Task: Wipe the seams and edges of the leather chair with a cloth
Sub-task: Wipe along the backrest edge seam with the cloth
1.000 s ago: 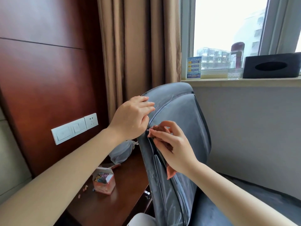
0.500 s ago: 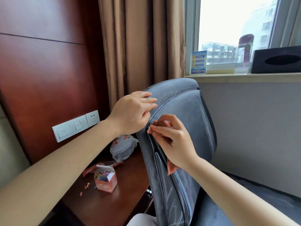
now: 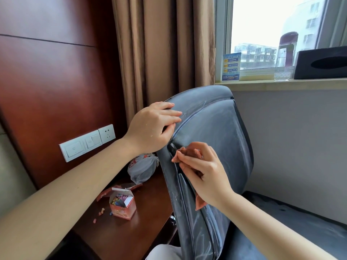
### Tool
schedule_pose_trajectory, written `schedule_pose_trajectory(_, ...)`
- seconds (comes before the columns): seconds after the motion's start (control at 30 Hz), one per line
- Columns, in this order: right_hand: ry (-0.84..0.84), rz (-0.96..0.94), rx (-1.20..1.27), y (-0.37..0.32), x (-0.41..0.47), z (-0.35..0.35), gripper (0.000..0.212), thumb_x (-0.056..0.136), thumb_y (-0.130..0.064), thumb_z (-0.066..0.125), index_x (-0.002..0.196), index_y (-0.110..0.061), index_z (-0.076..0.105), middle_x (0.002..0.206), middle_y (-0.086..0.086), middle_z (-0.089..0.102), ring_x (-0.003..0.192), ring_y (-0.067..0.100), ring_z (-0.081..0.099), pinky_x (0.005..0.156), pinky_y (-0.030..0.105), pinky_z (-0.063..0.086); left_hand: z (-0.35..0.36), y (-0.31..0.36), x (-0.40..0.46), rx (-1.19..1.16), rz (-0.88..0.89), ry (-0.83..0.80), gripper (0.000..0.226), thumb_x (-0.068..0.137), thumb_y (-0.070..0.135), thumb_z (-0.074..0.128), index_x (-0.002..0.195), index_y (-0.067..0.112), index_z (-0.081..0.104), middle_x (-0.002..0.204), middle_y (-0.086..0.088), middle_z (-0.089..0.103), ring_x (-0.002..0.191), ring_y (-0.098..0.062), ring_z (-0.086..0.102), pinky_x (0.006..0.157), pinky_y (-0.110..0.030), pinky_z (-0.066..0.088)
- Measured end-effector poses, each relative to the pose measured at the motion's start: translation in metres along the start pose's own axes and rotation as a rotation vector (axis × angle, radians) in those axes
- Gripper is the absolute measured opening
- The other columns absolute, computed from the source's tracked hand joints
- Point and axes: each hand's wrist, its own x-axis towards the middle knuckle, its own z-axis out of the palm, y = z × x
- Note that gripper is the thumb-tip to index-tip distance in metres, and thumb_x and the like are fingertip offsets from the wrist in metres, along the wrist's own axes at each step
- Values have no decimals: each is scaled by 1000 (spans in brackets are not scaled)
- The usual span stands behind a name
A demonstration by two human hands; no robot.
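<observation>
Fingers (image 3: 185,160) of our right hand (image 3: 204,177) pinch the cloth (image 3: 191,152) into the chair (image 3: 216,147) side seam; our left hand (image 3: 152,128) lies flat, bracing the backrest edge. We judge wiping midway: white streaks remain above and below.

The right hand (image 3: 202,173) pinches the cloth (image 3: 190,153) against the side seam of the chair (image 3: 216,139) backrest; just above and left of that grip the left hand (image 3: 152,128) lies on the backrest's upper edge. Below and left of the grip, on the desk (image 3: 120,239), a tied bag (image 3: 142,168) sits behind an open box of chalk (image 3: 123,205). Up and right of the grip, well apart, the windowsill (image 3: 281,84) bears a card (image 3: 231,67) and a tissue box (image 3: 321,62).
</observation>
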Motion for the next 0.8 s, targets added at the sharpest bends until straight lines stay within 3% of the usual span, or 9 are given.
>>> schedule_pose_trajectory(0.17,91,19,-38,-3,32,2,11,85,-24,67,86,-20,77,103,0,60,89,22,57,74,31,49,3,2,2,-22,-30,25,35,83,22,44,90,13,77,103,1,73,110,-22,61,98,-29,41)
schedule_pose_trajectory(0.37,78,28,-49,4,-20,8,17,88,-25,60,97,-22,75,106,-2,61,89,19,54,81,21,43,5,2,-3,-16,-36,83,32,82,23,46,83,14,77,101,3,73,109,-21,61,94,-27,43)
schedule_pose_trajectory(0.6,122,30,-9,-1,23,8,10,85,-18,68,91,-17,76,103,2,62,88,22,56,80,22,43,7,4,-2,-32,-18,118,31,82,21,47,82,12,77,99,1,73,109,-22,61,94,-32,47)
schedule_pose_trajectory(0.7,103,-1,-10,1,2,11,15,89,-22,62,95,-19,76,102,1,62,85,20,54,81,17,41,9,0,-5,2,11,142,29,82,19,49,83,12,77,99,1,73,109,-21,60,96,-30,45)
schedule_pose_trajectory(0.8,83,-27,-4,6,-14,4,17,89,-24,60,94,-19,76,100,0,62,83,22,55,79,24,45,14,3,-6,-51,-25,238,26,84,15,50,84,10,76,98,0,73,107,-21,61,97,-30,44)
